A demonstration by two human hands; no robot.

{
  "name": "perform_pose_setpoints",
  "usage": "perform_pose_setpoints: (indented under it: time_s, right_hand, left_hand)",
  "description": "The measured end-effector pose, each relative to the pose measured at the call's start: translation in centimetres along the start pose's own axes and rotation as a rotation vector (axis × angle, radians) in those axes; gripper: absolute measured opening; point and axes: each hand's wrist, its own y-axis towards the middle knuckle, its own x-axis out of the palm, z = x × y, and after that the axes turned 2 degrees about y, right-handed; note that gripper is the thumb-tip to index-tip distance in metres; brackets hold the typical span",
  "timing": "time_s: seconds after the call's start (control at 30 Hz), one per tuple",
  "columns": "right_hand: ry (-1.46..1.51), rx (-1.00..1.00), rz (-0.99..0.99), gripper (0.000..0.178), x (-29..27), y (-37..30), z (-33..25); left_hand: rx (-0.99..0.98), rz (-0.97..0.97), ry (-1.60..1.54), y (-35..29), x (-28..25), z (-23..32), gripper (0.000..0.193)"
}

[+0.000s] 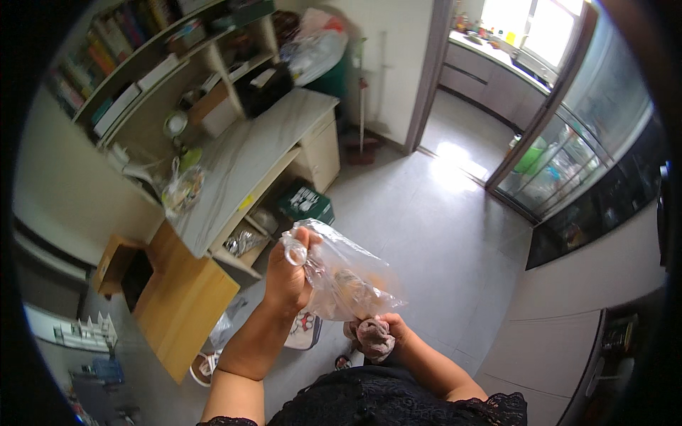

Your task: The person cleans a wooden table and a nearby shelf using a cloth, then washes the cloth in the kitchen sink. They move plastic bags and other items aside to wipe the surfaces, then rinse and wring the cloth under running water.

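Observation:
My left hand point(290, 273) is closed round the gathered top of a clear plastic bag point(349, 273), with a loop of its handle showing by the fingers. The bag hangs tilted in front of me; something yellowish inside shows dimly through the film. Lower and to the right, my right hand point(393, 326) grips a bunched grey-brown cloth point(375, 339). Its fingers are against the bag's lower end; whether they also pinch the film I cannot tell.
A marble-patterned desk point(249, 156) with shelves stands at left, holding a filled plastic bag point(183, 190). A dark green box point(305, 202) sits under it. Nearer is a wooden board point(185, 302). A doorway to a kitchen counter point(490, 53) opens at far right; a white cabinet point(547, 348) stands at right.

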Motion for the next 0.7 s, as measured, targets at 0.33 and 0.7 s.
perform_pose_setpoints:
  time_s: [0.33, 0.7]
  right_hand:
    - [-0.175, -0.556, 0.017, 0.051, -1.0, -12.3, -23.6]
    - [-0.250, -1.013, -0.054, 0.058, 9.8, -23.8, -58.4]
  left_hand:
    - [-0.207, -0.375, 0.216, 18.7, 20.4, -9.5, 0.034]
    - [-0.288, -0.504, 0.212, 50.0, 46.1, -22.4, 0.035]
